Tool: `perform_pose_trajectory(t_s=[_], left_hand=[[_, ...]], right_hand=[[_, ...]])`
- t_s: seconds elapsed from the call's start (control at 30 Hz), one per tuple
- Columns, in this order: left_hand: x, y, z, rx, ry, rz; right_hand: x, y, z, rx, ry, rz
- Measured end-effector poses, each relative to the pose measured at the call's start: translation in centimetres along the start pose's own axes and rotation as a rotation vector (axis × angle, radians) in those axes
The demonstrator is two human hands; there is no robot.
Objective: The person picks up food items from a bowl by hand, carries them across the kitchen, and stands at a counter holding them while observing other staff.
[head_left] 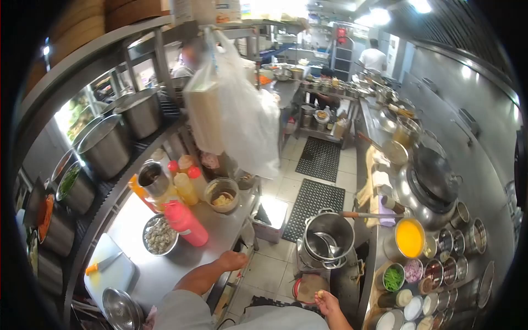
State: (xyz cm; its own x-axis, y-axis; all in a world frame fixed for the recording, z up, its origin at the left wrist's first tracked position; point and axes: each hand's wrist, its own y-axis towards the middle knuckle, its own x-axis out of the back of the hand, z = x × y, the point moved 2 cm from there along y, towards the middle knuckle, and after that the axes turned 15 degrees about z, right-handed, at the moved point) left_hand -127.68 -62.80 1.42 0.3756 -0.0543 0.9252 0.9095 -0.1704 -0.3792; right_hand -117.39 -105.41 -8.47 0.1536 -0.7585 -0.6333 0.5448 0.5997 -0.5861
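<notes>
My left hand (234,260) is a loose fist past the edge of the steel counter (220,234); whatever it holds, if anything, is hidden. Low in front of me, my right hand (329,303) pinches a small yellowish piece (320,295), too small to name. Beyond it stands a large steel pot (329,236) with a ladle-like utensil inside. On the counter, a bowl of greyish shellfish-like pieces (159,235) sits beside a pink squeeze bottle (187,223). Behind them is a tub (221,194) with pale yellow chunks in it.
A knife (103,263) with an orange handle lies on a white cutting board (113,269). To the right are a pot of orange liquid (410,237), chopped greens (392,279) and a wok (435,175). Plastic bags (245,121) hang ahead. A person (374,58) stands far back.
</notes>
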Motion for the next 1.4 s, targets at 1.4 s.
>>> perform_pose_trajectory(t_s=[1.4], left_hand=[[-0.1,1.1,-0.5,0.067,0.091,-0.109]], right_hand=[[-32.5,-21.6,23.1,0.686,-0.549,1.272]])
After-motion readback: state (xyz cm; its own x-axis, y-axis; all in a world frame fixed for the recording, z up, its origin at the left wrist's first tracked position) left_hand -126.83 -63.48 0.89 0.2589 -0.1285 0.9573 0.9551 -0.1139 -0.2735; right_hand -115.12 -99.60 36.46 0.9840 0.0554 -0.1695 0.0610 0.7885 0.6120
